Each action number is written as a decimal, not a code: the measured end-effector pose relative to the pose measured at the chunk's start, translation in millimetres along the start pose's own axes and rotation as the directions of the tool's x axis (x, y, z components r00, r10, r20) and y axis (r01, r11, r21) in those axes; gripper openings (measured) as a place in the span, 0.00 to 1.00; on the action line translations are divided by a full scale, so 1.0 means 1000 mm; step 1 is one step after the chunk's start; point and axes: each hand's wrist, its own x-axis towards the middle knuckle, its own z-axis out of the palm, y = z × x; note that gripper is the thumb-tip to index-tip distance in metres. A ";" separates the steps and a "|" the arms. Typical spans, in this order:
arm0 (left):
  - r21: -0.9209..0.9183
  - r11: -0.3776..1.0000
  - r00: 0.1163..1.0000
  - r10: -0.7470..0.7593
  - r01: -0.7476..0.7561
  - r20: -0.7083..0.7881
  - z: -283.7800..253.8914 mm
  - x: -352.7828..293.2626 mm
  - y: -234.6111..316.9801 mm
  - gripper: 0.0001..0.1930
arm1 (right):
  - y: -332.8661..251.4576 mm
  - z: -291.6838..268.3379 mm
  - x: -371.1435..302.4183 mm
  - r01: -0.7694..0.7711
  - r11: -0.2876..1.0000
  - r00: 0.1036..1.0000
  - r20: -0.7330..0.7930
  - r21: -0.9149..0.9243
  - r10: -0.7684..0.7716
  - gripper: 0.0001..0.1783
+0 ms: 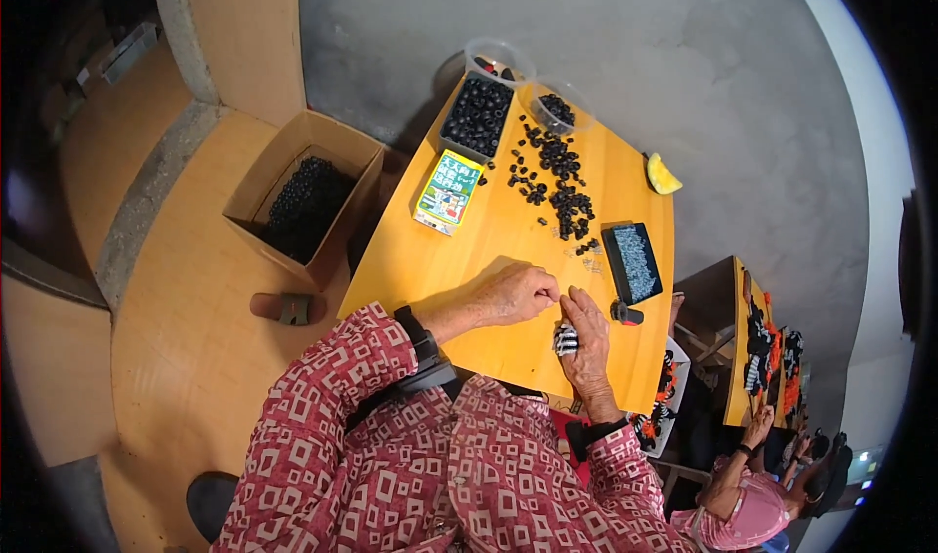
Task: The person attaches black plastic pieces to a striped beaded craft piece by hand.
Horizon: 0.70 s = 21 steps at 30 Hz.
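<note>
Close together over the near part of the yellow-brown table (469, 270) are both my hands. My left hand (518, 295) is closed with its fingers pinched; whatever they hold is too small or hidden to make out. Beside it, my right hand (586, 343) curls round a black-and-white striped piece (565, 339), which shows at the thumb side of the palm. Just beyond the hands lie a few tiny clear or metallic bits (586, 262). A black tray (616, 263) of small silvery screw-like parts sits ahead of my right hand, with a short black-and-red object (626, 313) nearer.
Small black plastic parts (572, 208) spread up the table toward a clear round tub (586, 113). At left stand a filled black bin (445, 128) and a green-yellow box (450, 191). A yellow fruit-like wedge (662, 174) lies right. A cardboard carton (337, 231) flanks the table; another person (743, 504) works right.
</note>
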 end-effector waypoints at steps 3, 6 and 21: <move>-0.029 1.000 1.000 -0.002 0.002 -0.007 0.002 0.000 -0.004 0.07 | 0.001 0.000 0.001 0.014 1.000 1.000 -0.008 0.000 -0.014 0.18; -0.088 0.995 0.999 -0.048 0.050 0.025 0.001 0.000 0.001 0.07 | 0.002 -0.001 -0.002 0.010 1.000 1.000 -0.017 0.013 -0.010 0.20; -0.231 0.942 0.967 -0.218 0.245 0.134 -0.002 0.003 -0.001 0.07 | 0.011 0.007 -0.005 0.020 0.998 1.000 -0.023 0.065 -0.018 0.24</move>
